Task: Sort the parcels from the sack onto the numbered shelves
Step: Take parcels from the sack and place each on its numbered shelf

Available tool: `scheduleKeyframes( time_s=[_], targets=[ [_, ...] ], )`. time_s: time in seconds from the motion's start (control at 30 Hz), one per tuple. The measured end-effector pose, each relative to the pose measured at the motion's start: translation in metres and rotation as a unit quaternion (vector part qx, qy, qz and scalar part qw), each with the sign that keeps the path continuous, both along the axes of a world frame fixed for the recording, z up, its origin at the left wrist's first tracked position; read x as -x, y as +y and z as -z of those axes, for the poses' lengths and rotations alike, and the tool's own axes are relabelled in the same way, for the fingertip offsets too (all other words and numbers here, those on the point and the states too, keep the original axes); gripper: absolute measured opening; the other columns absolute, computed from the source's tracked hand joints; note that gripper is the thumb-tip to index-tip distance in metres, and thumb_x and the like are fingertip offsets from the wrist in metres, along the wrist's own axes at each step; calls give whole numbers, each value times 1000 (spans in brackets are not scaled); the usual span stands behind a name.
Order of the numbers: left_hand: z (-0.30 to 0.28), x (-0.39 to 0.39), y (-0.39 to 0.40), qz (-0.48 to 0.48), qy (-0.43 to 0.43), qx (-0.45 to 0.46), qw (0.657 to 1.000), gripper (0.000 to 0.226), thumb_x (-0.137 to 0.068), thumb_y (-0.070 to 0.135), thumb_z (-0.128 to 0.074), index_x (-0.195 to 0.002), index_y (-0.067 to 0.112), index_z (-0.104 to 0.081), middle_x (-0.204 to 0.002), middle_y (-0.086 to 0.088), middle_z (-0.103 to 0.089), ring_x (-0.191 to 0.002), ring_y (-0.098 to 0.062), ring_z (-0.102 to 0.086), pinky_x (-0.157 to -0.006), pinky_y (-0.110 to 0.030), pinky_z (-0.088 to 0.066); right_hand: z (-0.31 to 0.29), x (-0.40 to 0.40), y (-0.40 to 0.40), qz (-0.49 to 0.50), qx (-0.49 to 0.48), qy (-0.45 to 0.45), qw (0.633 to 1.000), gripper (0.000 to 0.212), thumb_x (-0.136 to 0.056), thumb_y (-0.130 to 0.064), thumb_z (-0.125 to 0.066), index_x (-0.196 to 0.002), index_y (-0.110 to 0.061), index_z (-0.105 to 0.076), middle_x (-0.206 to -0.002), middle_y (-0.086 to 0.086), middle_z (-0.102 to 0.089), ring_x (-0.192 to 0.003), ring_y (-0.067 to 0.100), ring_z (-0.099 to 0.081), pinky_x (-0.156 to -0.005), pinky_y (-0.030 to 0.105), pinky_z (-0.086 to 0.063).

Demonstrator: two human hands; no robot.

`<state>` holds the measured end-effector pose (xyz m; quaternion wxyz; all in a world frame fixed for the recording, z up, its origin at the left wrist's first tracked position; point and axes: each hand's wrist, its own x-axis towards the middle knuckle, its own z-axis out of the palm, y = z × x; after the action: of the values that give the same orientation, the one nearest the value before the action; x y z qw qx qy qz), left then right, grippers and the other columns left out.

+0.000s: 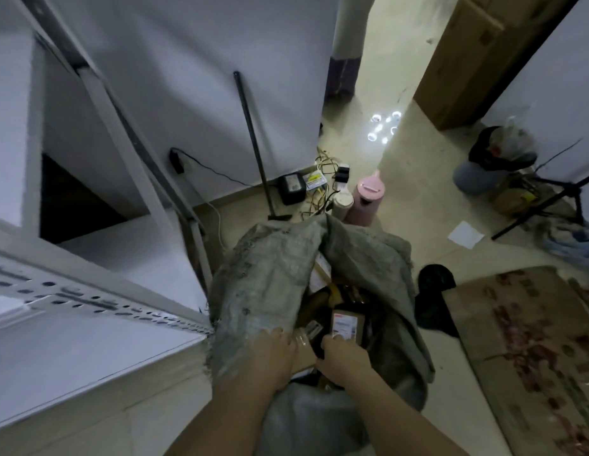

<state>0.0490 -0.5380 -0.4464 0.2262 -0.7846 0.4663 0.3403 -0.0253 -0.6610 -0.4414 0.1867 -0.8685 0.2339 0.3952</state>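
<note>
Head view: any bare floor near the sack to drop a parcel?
Bare tile between the sack, white paper and patterned mat; also left of the sack below the shelf rail. Crowded behind the sack: pink bottle, cables.

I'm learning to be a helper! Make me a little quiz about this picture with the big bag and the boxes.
1. True or false: both hands reach into the open grey sack.
2. What does the right hand grip?
A. the pink bottle
B. a brown parcel with a white label
C. the black pole
3. Fill in: the white metal shelf stands on the ____ side of the sack.

Key:
1. True. The left hand is at the sack's edge, fingers curled in on a cardboard box.
2. B
3. left
</note>
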Motion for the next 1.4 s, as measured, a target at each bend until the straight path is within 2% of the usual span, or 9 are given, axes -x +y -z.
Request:
scheduleKeyframes(
  time_s=[0.23, 0.37, 0.47, 0.63, 0.87, 1.0, 1.1, 1.2, 1.4],
  targets=[
    [79, 5, -28, 186, -20, -28, 982, 65, -100, 38, -41, -153, 13, -13, -160, -9, -8, -147, -29, 0, -117, -53, -2, 84, 3, -3, -48, 18, 35, 998, 36, -99, -30, -41, -130, -14, -43, -131, 12, -48, -119, 30, -48, -99, 45, -42],
    [101, -1, -23, 191, -80, -102, 973, 68, -100, 50, -28, -154, 15, -6, -161, -9, -6, -146, -37, 8, -112, -58, 14, 110, 11, -5, -19, -1, 35, 999, 36, -97, -34, -43, -128, -15, -45, -130, 10, -50, -118, 29, -49, -94, 40, -44],
    [90, -15, -10, 172, -164, -124, 963, 66, -101, 53, -17, -153, 11, -16, -158, -15, -18, -143, -47, 3, -102, -66, 21, 115, 14, -4, -22, 5, 37, 999, 36, -97, -34, -43, -128, -16, -46, -132, 10, -49, -120, 28, -48, -93, 38, -45],
    [79, -48, 26, 124, -245, -244, 930, 69, -98, 57, -26, -149, 12, -29, -155, -25, -20, -140, -55, 1, -94, -75, 22, 110, 0, 2, -38, 12, -17, 999, 38, -98, -32, -42, -132, -16, -41, -134, 8, -47, -120, 27, -47, -91, 36, -42],
    [115, -50, 84, 69, -230, -321, 916, 93, -90, 54, -49, -153, 12, 6, -158, -25, 6, -142, -50, 11, -108, -68, 12, 134, -28, 9, -201, -5, -26, 979, 103, -79, -43, -72, -152, -20, -3, -160, 9, -7, -145, 35, -14, -113, 54, -23],
    [124, -36, 84, 1, -187, -279, 942, 92, -93, 44, -50, -152, 10, 12, -155, -29, 12, -141, -51, 14, -110, -64, 13, 154, -41, 14, -262, -6, 38, 964, 125, -72, -48, -78, -153, -24, 15, -161, 7, 14, -147, 38, 6, -114, 62, -15],
    [126, -34, 75, -105, -167, -189, 962, 74, -95, 44, -42, -153, 11, -9, -157, -28, -1, -143, -49, 3, -113, -63, 9, 166, -49, 18, -280, -15, 46, 959, 129, -70, -49, -79, -152, -24, 18, -161, 6, 13, -148, 37, 7, -113, 64, -16],
    [124, -36, 70, -144, -157, -62, 975, 44, -97, 28, -35, -138, 13, -36, -149, -19, -26, -142, -41, -15, -117, -57, 1, 166, -45, 17, -278, -15, 10, 961, 124, -70, -50, -78, -153, -22, 10, -157, 11, -9, -146, 36, -7, -113, 60, -20],
    [116, -42, 60, -121, -120, -10, 985, 46, -97, 17, -33, -142, 8, -30, -138, -13, -38, -134, -32, -33, -120, -48, -1, 146, -17, -11, -178, -9, -65, 982, 111, -73, -69, -60, -153, -26, 4, -148, 13, -23, -135, 33, -27, -110, 49, -26]
  ],
)
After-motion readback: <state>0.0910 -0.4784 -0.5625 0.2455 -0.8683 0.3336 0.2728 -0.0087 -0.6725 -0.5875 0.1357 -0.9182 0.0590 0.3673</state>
